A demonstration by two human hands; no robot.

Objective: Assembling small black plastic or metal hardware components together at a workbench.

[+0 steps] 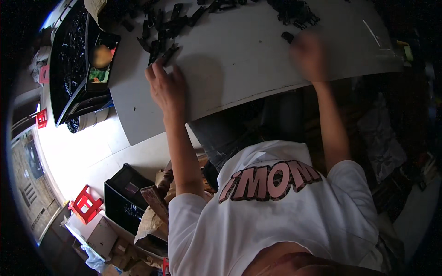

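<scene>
Table (248, 60), grey, is the landmark. Left hand (166, 89) over its left half, fingers bent down, tips at a black part (170, 54) on the near side of the left cluster (161, 27); cannot tell whether gripped or merely touched. Right hand (309, 57) over the table's right half, curled and motion-blurred; cannot tell whether clenched round anything. Small black piece (287, 37) just beside it, on the table; right cluster (292, 13) of black parts at the table's far side. In the way: left cluster crowds the table beyond the left fingers. Lit phone (99, 76) upright at the table's left edge, beside a big black bin (69, 64) of dark parts. Pale bucket (93, 119) below the table's left side. Black crate (124, 200) and red stool (86, 204) on the near left of the table; second stool (41, 118) farther left of it. Writing: large pink capitals, dark-edged, across the white shirt (285, 221) at the table's near side; phone's content too small to read.
</scene>
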